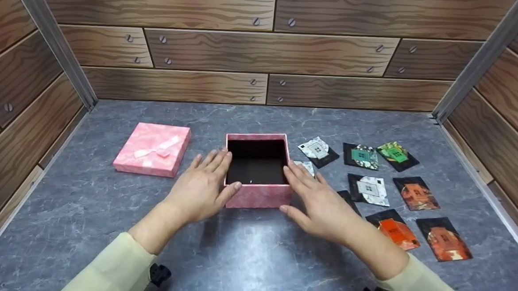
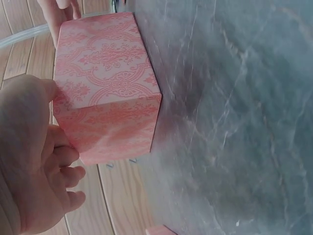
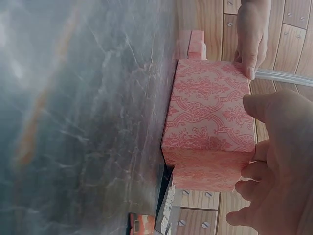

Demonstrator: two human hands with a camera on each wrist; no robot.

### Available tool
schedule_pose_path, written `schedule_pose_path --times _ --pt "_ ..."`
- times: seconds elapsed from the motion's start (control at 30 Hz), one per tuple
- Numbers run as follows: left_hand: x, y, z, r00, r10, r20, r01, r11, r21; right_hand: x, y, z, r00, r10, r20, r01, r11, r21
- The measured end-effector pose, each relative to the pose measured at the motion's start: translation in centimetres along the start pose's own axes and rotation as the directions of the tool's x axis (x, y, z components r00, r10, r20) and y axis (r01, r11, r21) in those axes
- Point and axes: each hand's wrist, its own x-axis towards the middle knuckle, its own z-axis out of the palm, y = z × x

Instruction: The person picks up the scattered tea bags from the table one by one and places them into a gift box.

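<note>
An open pink patterned box (image 1: 258, 197) with a dark inside stands on the grey marbled table. My left hand (image 1: 200, 187) lies against its left side, fingers extended along the wall and thumb by the near left corner. On the opposite side, my right hand (image 1: 322, 205) touches the right wall, its fingertips at the rim and its thumb near the front right corner. Both wrist views show the box's patterned front face (image 2: 107, 61) between the two hands. Off to the left sits the pink lid (image 1: 152, 144) with a ribbon bow on top.
Several flat sachets lie to the right, among them a green one (image 1: 361, 156), a white one (image 1: 369, 189) and an orange one (image 1: 394, 230). One white sachet (image 1: 305, 167) is partly hidden behind the right hand. Wood-patterned walls (image 1: 268, 53) enclose the table.
</note>
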Motion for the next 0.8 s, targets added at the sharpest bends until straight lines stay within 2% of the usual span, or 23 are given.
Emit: schedule_pose_path --times 0.33,0.67,0.8 --pt "-1.1 1.4 0.2 0.998 0.04 -0.057 -0.039 0.999 0.012 -2.2 -0.3 0.0 1.0 -0.008 -0.014 0.008 1.0 -0.002" --pt "-1.9 2.2 0.2 0.999 0.029 -0.017 -0.029 0.999 0.03 -3.7 -0.7 -0.3 1.0 -0.028 -0.009 0.028 1.0 0.005" --pt "-2.3 2.5 0.3 0.999 0.042 -0.027 -0.04 0.998 0.042 -4.2 -0.8 -0.3 0.999 -0.046 -0.023 0.045 0.999 -0.003"
